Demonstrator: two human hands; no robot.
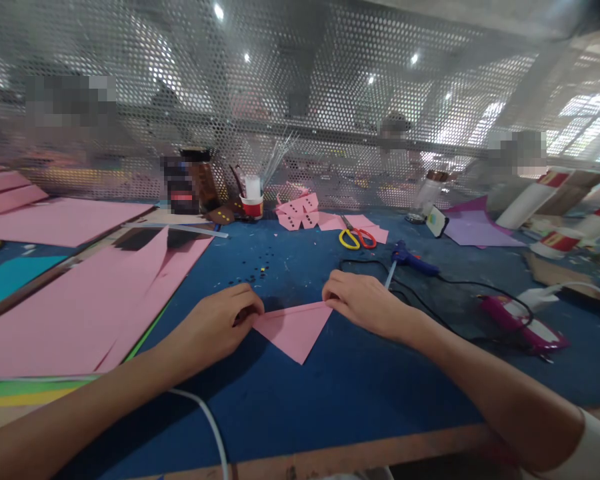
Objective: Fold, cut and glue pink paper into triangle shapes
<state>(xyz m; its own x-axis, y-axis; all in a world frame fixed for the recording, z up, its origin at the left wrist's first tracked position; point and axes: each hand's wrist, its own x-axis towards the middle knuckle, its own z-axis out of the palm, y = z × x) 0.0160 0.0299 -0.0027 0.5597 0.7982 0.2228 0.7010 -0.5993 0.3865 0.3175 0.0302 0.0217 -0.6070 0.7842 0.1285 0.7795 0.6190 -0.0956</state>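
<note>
A pink paper folded into a triangle (293, 331) lies on the blue table top (340, 387), its point toward me. My left hand (219, 325) is curled, fingers pinching the paper's left corner. My right hand (363, 301) is closed too, fingertips pressing the fold at the right corner. Both hands hold the top folded edge flat against the table.
Large pink sheets (80, 300) lie at left over green and yellow paper. Behind are a pink paper butterfly (297, 211), yellow-and-red scissors (356, 237), a blue glue gun (411, 260) with black cord, a pink tool (523, 325), a jar (203, 180), a cup (253, 200). A perforated metal screen (300, 100) closes the back.
</note>
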